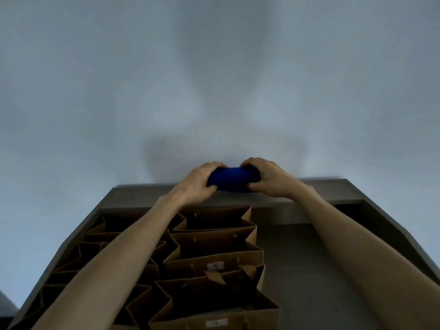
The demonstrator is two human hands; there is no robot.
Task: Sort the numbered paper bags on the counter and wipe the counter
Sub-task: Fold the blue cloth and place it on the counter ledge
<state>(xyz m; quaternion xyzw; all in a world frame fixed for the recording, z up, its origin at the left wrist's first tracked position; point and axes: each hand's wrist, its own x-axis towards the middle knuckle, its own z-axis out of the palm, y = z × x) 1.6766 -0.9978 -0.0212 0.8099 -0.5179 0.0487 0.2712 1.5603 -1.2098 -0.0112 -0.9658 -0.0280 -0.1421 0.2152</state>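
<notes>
Both hands, left (199, 179) and right (266, 177), clenched round the ends of a blue cloth (232, 178) at the counter's (309, 270) far edge, long axis running left-right between them, paper bags (214, 246) nearer, below the left arm.

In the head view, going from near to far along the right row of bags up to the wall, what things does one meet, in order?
Bag with an unreadable label → bag labelled 5 → two more open bags → raised ledge of the counter → blue cloth, gripped by left hand and right hand → wall.
</notes>
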